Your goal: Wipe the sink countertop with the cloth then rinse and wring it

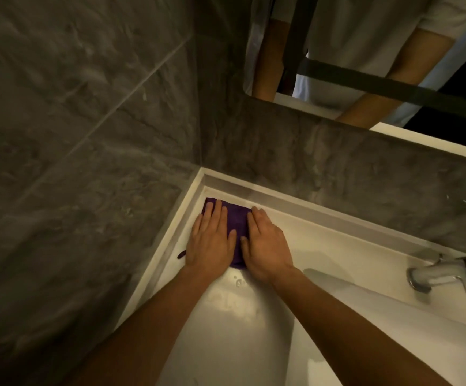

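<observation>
A purple cloth (237,222) lies flat on the white sink countertop (323,240), in its far left corner against the raised rim. My left hand (211,240) presses flat on the cloth's left half, fingers together and extended. My right hand (265,240) presses flat on its right half in the same way. Only the strip between the hands and the far edge of the cloth show; a small purple tip (181,254) sticks out left of my left wrist.
A chrome faucet (446,274) stands at the right edge. The white basin (240,330) lies below my forearms, with water drops near the cloth. Grey marble tile walls (73,162) close in on the left and back. A mirror (365,51) hangs above the back wall.
</observation>
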The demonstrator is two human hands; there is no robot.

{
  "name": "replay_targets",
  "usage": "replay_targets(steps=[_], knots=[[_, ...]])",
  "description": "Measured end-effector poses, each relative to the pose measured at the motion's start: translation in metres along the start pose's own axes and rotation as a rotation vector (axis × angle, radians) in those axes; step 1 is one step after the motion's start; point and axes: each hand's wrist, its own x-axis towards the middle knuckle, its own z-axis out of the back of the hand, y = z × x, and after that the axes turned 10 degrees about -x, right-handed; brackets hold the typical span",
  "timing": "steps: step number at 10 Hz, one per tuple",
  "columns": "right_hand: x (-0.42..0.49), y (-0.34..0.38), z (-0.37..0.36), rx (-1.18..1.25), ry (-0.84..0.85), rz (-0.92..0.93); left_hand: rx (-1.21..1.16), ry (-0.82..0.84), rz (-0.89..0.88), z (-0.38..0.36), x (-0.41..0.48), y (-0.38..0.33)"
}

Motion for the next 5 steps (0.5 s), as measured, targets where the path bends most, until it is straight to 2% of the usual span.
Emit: replay_targets(steps=[1,3,5], knots=[[-0.007,-0.007,-0.013,-0.062,0.100,0.022,0.060,0.060,-0.028,-0.002,0.004,0.010],[-0.010,-0.010,-0.014,-0.133,0.126,0.013,0.114,0.092,-0.050,0.000,0.008,0.016],[-0.027,-0.007,0.005,-0.102,0.158,-0.001,0.078,0.079,-0.001,0.015,-0.010,0.005]])
